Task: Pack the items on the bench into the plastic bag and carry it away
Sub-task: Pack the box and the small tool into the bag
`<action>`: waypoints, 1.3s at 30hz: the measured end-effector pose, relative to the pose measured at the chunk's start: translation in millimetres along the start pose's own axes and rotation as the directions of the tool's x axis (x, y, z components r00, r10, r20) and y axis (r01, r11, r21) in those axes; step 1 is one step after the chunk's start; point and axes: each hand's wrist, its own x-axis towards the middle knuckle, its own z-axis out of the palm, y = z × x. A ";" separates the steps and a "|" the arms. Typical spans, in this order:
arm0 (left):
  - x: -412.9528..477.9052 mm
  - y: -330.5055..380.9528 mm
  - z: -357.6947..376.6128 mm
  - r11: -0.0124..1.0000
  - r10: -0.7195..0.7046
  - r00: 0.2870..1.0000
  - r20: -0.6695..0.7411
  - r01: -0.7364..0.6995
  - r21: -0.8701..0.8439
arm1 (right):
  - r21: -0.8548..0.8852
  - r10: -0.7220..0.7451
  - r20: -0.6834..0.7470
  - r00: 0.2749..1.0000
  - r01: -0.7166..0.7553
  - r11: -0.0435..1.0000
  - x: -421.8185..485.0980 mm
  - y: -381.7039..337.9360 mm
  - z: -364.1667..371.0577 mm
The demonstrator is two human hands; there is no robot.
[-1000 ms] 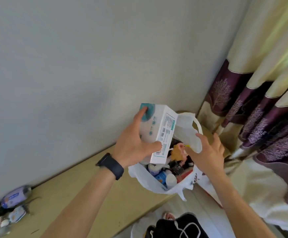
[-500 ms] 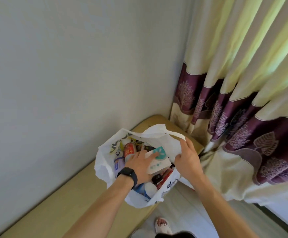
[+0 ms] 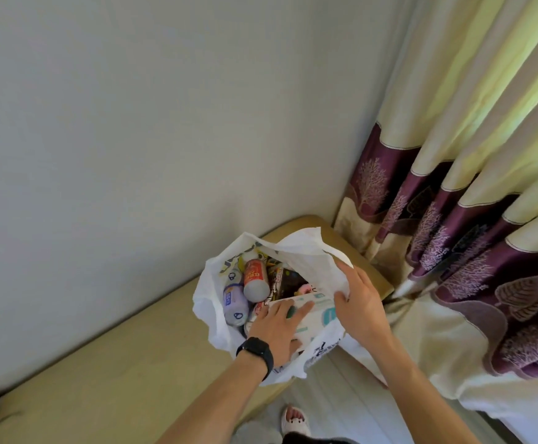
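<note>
Flat-fingered, the left hand (image 3: 277, 328) presses the white box (image 3: 322, 310) down at the 5 o'clock side of the plastic bag (image 3: 216, 315). The right hand (image 3: 360, 306) pinches the rim at 3 o'clock, likely to keep the mouth wide. A red can (image 3: 256, 274) lies at 11 o'clock. The bag stands on the bench (image 3: 133, 363), curtain (image 3: 453, 251) at 2 o'clock. Half a second ago the box sat higher, gripped.
</note>
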 end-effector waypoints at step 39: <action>-104.7 -82.9 -76.0 0.713 -0.696 0.708 -0.123 0.660 -0.236 | -0.424 -0.090 0.284 0.955 0.209 0.881 79.4 -45.8 4.8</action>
